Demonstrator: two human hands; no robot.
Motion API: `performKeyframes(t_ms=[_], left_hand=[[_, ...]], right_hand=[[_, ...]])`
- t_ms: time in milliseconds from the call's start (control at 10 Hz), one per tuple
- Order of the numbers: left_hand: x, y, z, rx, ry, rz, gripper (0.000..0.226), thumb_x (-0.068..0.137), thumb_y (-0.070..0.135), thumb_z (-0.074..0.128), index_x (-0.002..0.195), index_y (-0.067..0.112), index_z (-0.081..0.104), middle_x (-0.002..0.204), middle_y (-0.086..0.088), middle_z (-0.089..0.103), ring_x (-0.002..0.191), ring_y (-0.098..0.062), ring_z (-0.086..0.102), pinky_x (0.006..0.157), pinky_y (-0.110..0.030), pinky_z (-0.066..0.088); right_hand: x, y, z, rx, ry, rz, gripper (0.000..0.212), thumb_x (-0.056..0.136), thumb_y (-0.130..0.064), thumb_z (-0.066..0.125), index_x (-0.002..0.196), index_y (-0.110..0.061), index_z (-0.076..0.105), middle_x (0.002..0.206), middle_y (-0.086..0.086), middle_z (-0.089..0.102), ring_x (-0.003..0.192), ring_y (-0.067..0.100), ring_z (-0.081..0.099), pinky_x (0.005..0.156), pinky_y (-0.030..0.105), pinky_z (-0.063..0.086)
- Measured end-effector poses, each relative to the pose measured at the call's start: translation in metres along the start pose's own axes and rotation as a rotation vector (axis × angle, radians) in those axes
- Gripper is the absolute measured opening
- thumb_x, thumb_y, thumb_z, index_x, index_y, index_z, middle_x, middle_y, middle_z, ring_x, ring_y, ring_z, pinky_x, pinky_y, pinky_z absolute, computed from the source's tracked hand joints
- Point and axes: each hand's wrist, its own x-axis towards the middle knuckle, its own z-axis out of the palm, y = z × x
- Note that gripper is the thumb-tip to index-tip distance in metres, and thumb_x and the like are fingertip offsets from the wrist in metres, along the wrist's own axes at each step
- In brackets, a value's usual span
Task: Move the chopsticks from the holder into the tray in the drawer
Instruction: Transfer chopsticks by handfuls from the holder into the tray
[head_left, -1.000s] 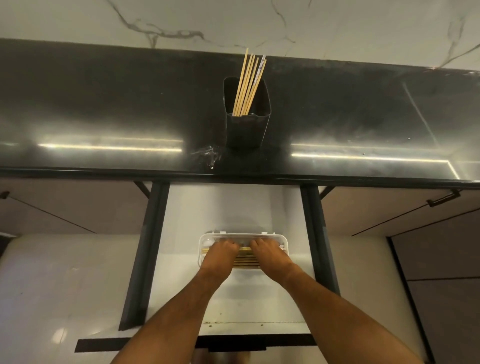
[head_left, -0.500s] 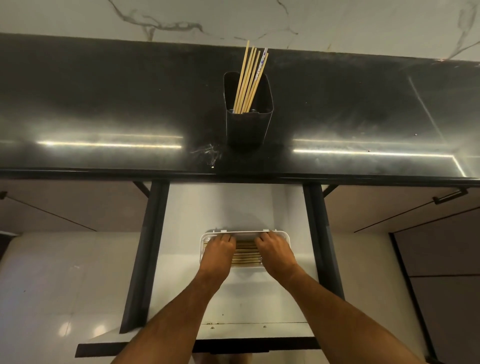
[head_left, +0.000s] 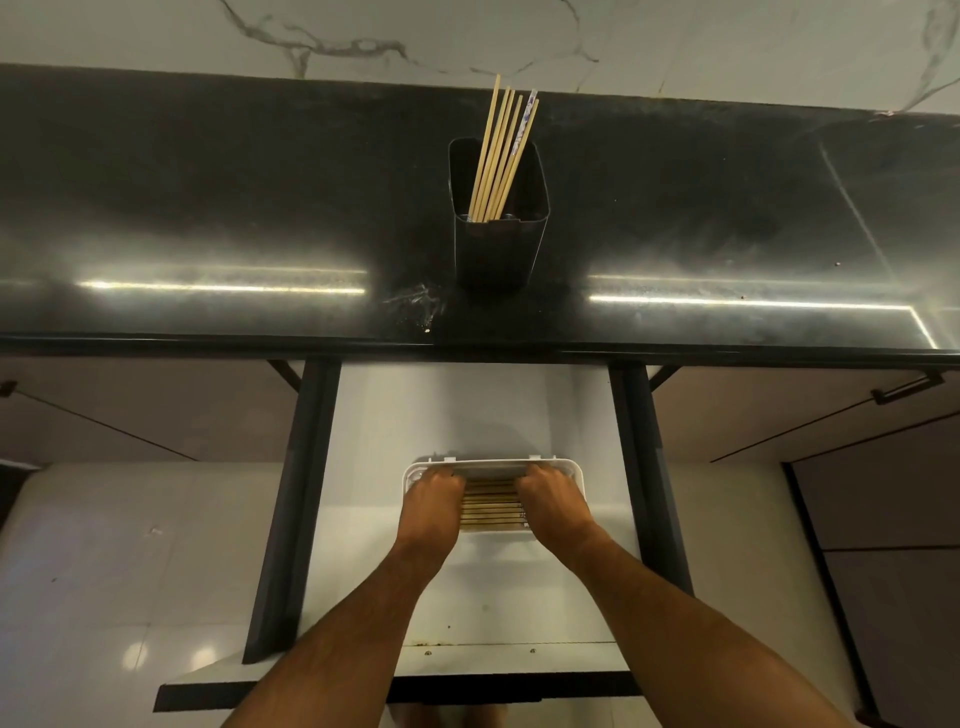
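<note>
**Hands slide toward the tray's far rim while half the chopsticks wait in the holder**

Over the past second both hands have crept forward across the white tray (head_left: 570, 470) in the open drawer (head_left: 467, 597). A second ago they lay over the middle of the batch; now the left hand (head_left: 434, 501) and the right hand (head_left: 550, 501) reach to the far rim, fingers bent down over the ends of the chopsticks in the tray (head_left: 490, 506). Whether those fingers pinch the sticks or merely press and nudge them cannot be told from this angle, since the fingertips are hidden against the rim. More of the near part of the batch is uncovered than before, lying flat and parallel across the tray between the two hands.

The black holder (head_left: 498, 249) on the dark countertop (head_left: 208, 208) has not moved, and the chopsticks in the holder (head_left: 501, 150) stand as they did, leaning to the right, one with a patterned top.

The likely reading is that the person is squaring up the batch already laid down, pushing it toward the back of the tray. That would make this a tidying step, not a transfer. The task looks partly done: one bundle is in the tray, and a further bundle has yet to come out of the holder, which calls for a reach up to the counter.
</note>
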Motion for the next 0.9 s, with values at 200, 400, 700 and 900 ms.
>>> performKeyframes(t_ms=[200,400,700,900], left_hand=[[0.003,0.000,-0.007,0.106,-0.222,-0.037,0.019,0.097,0.001,0.051,0.101,0.006,0.068,0.102,-0.014,0.068,0.095,-0.032,0.065,0.081,-0.039,0.053],[-0.001,0.006,-0.008,0.110,-0.260,-0.101,0.016,0.096,-0.001,0.053,0.102,0.002,0.068,0.106,-0.019,0.067,0.098,-0.034,0.063,0.084,-0.040,0.054],[-0.015,0.014,-0.016,0.051,-0.151,-0.050,0.043,0.097,0.014,0.061,0.139,0.012,0.057,0.138,-0.008,0.061,0.124,-0.024,0.060,0.106,-0.035,0.051],[-0.015,0.024,-0.043,0.217,-0.061,0.230,0.035,0.090,0.027,0.071,0.120,0.009,0.066,0.114,-0.009,0.069,0.104,-0.023,0.066,0.099,-0.032,0.052]], right_hand=[[-0.001,0.002,0.001,0.041,0.001,0.012,0.022,0.097,-0.021,0.066,0.116,-0.012,0.074,0.115,0.008,0.072,0.101,0.022,0.070,0.097,0.034,0.056],[-0.005,-0.004,0.005,0.093,0.015,0.063,0.022,0.097,-0.014,0.061,0.114,-0.011,0.074,0.112,0.008,0.073,0.099,0.023,0.069,0.095,0.034,0.056],[-0.024,-0.005,-0.003,0.116,0.087,0.021,0.043,0.098,-0.029,0.065,0.138,-0.013,0.058,0.135,0.008,0.062,0.122,0.024,0.060,0.112,0.037,0.046],[-0.037,-0.007,-0.036,0.029,0.215,-0.028,0.037,0.098,-0.033,0.063,0.127,-0.011,0.060,0.122,0.009,0.065,0.108,0.021,0.062,0.099,0.034,0.053]])
